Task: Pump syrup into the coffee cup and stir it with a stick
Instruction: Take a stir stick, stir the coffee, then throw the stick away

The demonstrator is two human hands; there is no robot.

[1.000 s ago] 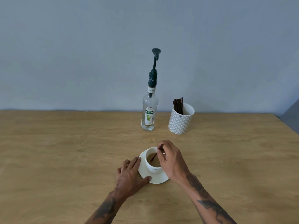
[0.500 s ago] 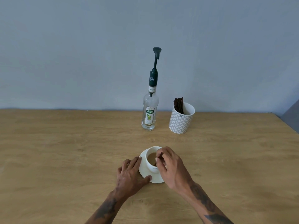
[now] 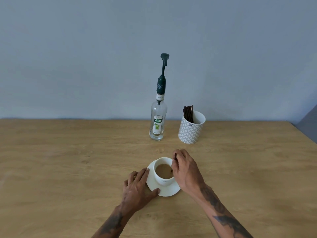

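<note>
A white coffee cup [image 3: 163,181] full of light brown coffee stands on a white saucer [image 3: 169,191] near the front middle of the wooden table. My right hand [image 3: 186,170] hovers over the cup's right rim, fingers pinched on a dark stir stick [image 3: 172,170] whose lower end dips into the coffee. My left hand [image 3: 137,189] lies flat on the table, fingers and thumb touching the saucer's left edge. A clear syrup bottle [image 3: 157,124] with a dark green pump stands upright behind the cup.
A white patterned holder [image 3: 191,131] with several dark stir sticks stands right of the bottle. The wooden table [image 3: 68,169] meets a grey-blue wall at the back, and its right edge runs diagonally at far right.
My right hand has shifted toward the cup's right rim with the stick, uncovering more of the coffee surface. My left hand stays on the saucer.
</note>
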